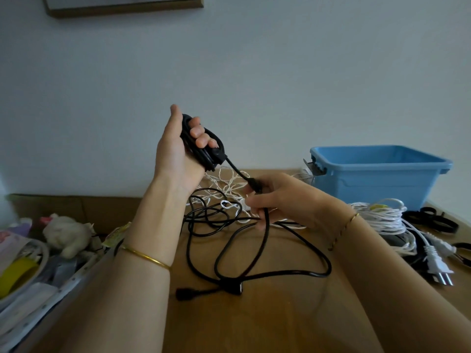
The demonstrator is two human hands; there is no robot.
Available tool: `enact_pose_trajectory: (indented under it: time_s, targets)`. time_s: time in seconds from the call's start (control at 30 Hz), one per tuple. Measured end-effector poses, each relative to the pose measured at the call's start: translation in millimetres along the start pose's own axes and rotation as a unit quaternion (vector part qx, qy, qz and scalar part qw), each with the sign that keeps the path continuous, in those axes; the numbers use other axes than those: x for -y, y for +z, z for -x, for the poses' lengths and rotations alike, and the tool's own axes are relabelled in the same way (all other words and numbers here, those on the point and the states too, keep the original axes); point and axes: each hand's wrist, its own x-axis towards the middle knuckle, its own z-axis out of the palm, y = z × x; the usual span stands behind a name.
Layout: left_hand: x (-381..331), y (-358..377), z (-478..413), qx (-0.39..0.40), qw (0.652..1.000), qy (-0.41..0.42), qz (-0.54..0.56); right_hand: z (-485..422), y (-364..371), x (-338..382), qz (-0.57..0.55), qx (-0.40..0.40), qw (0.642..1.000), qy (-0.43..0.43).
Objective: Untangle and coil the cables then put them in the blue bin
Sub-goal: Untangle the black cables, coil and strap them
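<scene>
Since winding needs a fixed former, the coil [204, 146] is held in the raised left hand [175, 149], fingers curled through its loops, thumb straight. Its long axis is near vertical, leaning right. From its lower end the black cable [237, 171] runs down-right to the right hand [277, 200], pinched there, probably to feed slack. Uncoiled length lies looped on the table [254, 327], crossed with a white cord [224, 184]. The blue bin [382, 179] stands behind, right.

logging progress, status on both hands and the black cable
Left hand grips the wound coil. Right hand pinches the black cable, rest loose on table. White cord tangled with it; blue bin beyond.
</scene>
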Motion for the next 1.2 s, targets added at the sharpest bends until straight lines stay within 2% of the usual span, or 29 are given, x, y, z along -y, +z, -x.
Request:
enact_pose_trajectory:
  time_s: [0.2,0.53,0.7,0.93,1.07,1.2]
  targets:
    - [1,1,-1,0.01,0.997,0.059,-0.04,1,-2,2,0.038,0.02,0.998,0.038]
    - [18,-6,-8,-0.023,0.966,0.129,-0.224,14,3,26,0.213,0.069,0.974,0.025]
    - [27,-7,-4,-0.023,0.906,0.155,-0.394,18,7,37,0.232,0.056,0.971,0.019]
    - [38,-9,0,0.038,0.824,0.107,-0.556,20,5,48,0.286,-0.022,0.958,-0.03]
    - [40,-8,3,0.073,0.767,0.047,-0.636,25,1,54,0.257,-0.075,0.961,-0.073]
    - [41,-12,1,0.156,0.753,-0.034,-0.638,31,-8,58,0.24,-0.09,0.961,-0.103]
